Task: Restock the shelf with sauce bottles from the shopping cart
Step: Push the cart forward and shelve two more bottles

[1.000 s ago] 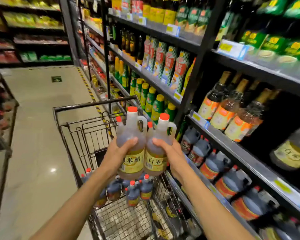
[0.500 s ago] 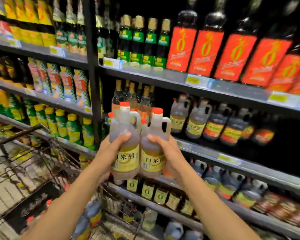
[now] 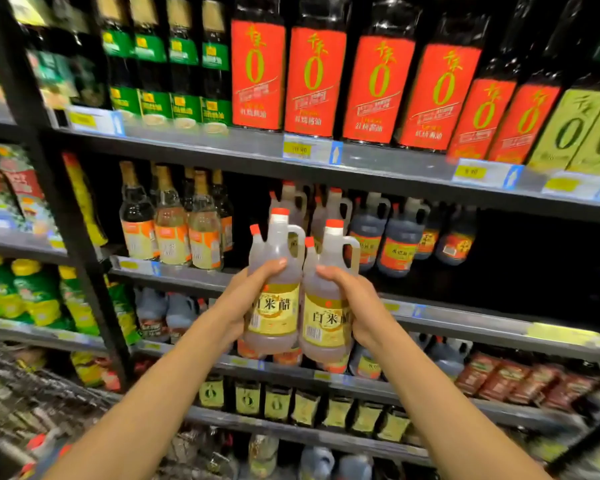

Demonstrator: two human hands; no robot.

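Note:
I hold two pale vinegar jugs with red caps and yellow labels side by side in front of the shelves. My left hand grips the left jug around its body. My right hand grips the right jug the same way. Each jug has a small bottle attached at its left shoulder. Both jugs are upright, level with the middle shelf. On that shelf, behind the jugs, stand two like pale jugs and several dark jugs. The shopping cart is at the lower left, blurred.
To the right of the dark jugs the middle shelf has a dark gap. Tall bottles with orange labels stand at its left. Red-labelled bottles fill the shelf above. A black upright post divides the shelving.
The view has swung right, away from the cart, to face the shelves. Both hands have carried the two jugs up and closer to the middle shelf, grip unchanged.

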